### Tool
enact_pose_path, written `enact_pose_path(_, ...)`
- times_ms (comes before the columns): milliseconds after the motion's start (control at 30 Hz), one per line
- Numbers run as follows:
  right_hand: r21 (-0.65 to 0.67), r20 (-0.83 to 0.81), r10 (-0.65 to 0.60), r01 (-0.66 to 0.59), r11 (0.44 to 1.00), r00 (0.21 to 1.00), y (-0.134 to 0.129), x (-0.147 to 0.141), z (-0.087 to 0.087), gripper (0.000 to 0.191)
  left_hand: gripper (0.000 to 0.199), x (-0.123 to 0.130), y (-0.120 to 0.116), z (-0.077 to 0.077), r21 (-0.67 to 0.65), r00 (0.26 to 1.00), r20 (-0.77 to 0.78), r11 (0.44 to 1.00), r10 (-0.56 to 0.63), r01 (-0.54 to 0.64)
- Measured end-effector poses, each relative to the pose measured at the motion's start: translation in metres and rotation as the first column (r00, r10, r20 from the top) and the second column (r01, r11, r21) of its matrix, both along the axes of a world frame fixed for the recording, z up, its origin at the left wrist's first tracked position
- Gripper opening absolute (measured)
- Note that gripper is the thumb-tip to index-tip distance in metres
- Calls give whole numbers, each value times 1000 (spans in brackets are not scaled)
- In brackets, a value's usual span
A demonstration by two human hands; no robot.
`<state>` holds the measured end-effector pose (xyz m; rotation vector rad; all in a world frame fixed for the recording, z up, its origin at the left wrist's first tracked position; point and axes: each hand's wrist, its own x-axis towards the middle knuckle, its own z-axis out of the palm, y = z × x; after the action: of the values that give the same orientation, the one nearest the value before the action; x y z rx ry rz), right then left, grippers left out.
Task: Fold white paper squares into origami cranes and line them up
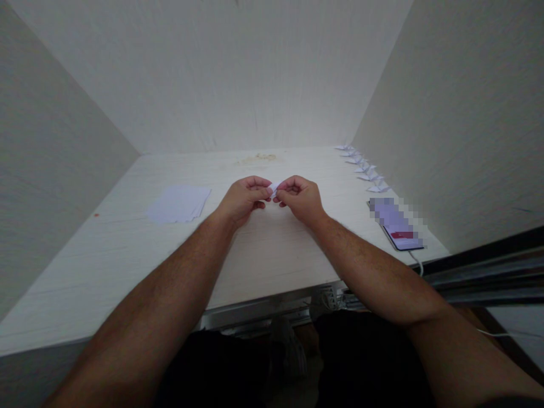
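Note:
A small piece of folded white paper (274, 187) is pinched between my two hands above the middle of the table. My left hand (249, 197) grips its left side between thumb and fingers. On the other side, my right hand (301, 197) pinches the paper's right edge. My fingertips cover much of it, so its full shape is hidden. To the left of my hands lies a loose stack of white paper sheets (178, 203). Several folded white paper cranes (363, 169) stand in a row along the right wall.
A phone (393, 224) with a white cable (417, 262) lies near the table's right edge. Pale walls enclose the white table (263, 255) on the left, back and right. A yellowish stain (264, 157) marks the surface near the back wall.

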<state>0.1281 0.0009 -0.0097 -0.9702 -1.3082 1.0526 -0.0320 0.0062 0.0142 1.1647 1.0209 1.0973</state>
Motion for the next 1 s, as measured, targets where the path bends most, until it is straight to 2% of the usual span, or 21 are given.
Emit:
enact_pose_path(167, 10, -6, -58, 58, 998, 998, 5, 0, -3, 34, 28, 2, 1, -6, 125, 999, -33, 992, 11, -7)
enact_pose_path(333, -30, 4, -54, 54, 998, 999, 5, 0, 0, 23, 25, 4, -1, -6, 183, 996, -78, 983, 50, -34)
enact_pose_path(500, -64, -48, -60, 57, 996, 997, 3, -1, 2, 20, 20, 8, -4, -2, 234, 990, -109, 970, 91, -64)
enact_pose_path(667, -69, -44, -72, 69, 995, 996, 2, -1, 2, 17, 22, 11, -5, -1, 226, 983, -136, 970, 125, -92)
enact_pose_path(1000, -69, -37, -66, 63, 996, 997, 2, 0, 3, 21, 12, 10, -7, 4, 284, 972, -216, 959, 90, -26)
